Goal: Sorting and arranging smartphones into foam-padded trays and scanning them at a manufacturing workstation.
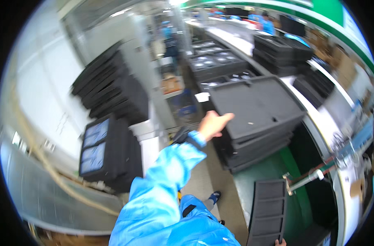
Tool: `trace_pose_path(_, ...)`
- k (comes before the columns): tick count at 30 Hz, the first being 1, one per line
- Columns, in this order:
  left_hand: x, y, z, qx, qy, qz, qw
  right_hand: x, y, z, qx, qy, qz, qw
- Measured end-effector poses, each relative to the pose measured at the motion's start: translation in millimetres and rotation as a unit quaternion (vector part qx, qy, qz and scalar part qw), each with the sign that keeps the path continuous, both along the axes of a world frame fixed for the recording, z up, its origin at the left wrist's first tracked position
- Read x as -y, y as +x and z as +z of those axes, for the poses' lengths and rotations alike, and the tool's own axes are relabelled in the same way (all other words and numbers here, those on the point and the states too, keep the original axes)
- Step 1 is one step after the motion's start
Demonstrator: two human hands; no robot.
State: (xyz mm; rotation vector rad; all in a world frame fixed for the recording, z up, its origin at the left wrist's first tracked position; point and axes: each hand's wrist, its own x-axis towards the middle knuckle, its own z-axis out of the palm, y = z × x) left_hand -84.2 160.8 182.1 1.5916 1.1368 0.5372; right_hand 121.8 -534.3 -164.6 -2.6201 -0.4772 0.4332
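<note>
My left hand (213, 125), in a blue sleeve with a dark band at the wrist, reaches out at the near left corner of a stack of black trays (258, 106). Its fingers are partly stretched out and a little blurred; nothing shows in them, and I cannot tell whether they touch the tray. At the lower edge, only the fingers of my right hand (281, 242) show, gripping the end of a long narrow black tray (268, 211) with several shallow compartments. That tray is tilted over the green surface (243, 189).
Left, black trays are stacked (113, 86) beside a black case with blue packs (94, 145). Beyond the near stack, trays with round pale items (213, 61) line the conveyor. A jointed arm (314, 176) juts from the right bench. A person in blue (267, 25) is far back.
</note>
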Motion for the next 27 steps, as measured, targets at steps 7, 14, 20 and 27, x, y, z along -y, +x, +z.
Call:
trace_pose_path(7, -32.3, -15.7, 5.8, -0.047, 0.231, 0.159, 0.959, -141.1, 31.7, 27.9, 0.142, -0.157, -0.254, 0.944)
trace_pose_path(14, -45.5, -204.0, 80.8, 0.145, 0.388, 0.321, 0.852, -259.1, -119.5, 81.3, 0.284, 0.104, -0.116, 0.946)
trace_pose_path(20, -119.2, -428.6, 138.9, 0.527, 0.057, 0.202, 0.824, -323.8, -218.2, 42.4, 0.2, 0.181, 0.039, 0.962)
trace_pose_path(27, -317.5, -663.5, 193.5, 0.451, 0.172, 0.329, 0.811, -432.0, -262.5, 59.3, 0.045, 0.202, 0.107, 0.973)
